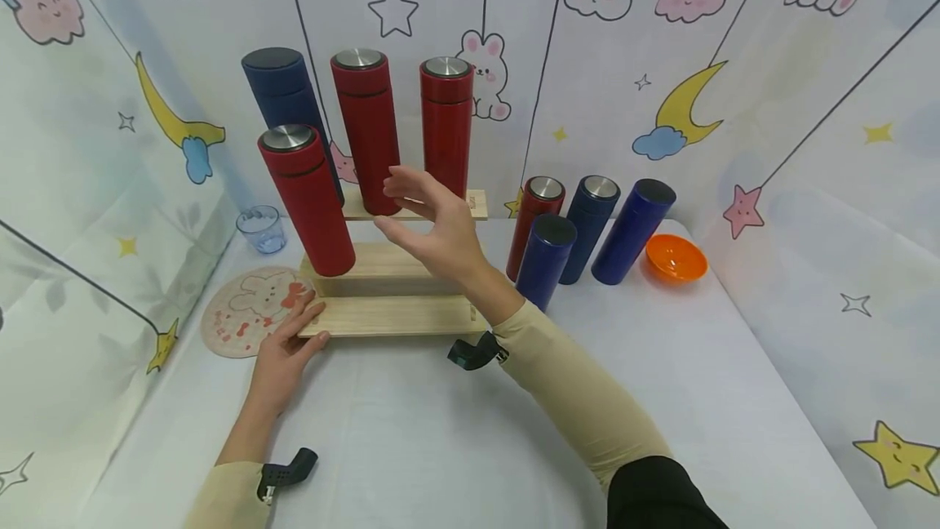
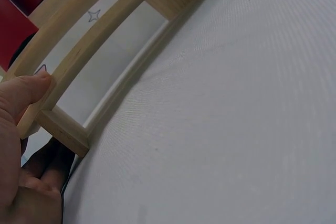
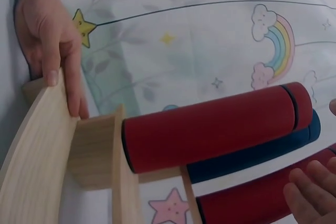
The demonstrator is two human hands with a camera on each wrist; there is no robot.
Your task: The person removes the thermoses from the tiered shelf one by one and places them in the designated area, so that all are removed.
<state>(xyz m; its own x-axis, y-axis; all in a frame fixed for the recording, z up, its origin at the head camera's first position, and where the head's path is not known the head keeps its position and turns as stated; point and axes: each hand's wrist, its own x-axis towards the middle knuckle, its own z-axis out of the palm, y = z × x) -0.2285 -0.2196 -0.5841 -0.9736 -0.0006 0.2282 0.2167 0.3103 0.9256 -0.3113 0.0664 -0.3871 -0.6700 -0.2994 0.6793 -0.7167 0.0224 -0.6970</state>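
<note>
White table (image 1: 411,431), left hand (image 1: 282,357) gripping rack (image 1: 389,317), spread right hand (image 1: 441,231) near red flask (image 1: 367,129)

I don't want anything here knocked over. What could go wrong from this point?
The left grip holds the pale wooden stepped rack by its lowest step; a tug could rock the tall red cylindrical silver-topped bottle near the left end of the middle step.

The right grip, holding nothing, is close to the similar red bottle in the middle of the top step; a brush might topple it.
</note>
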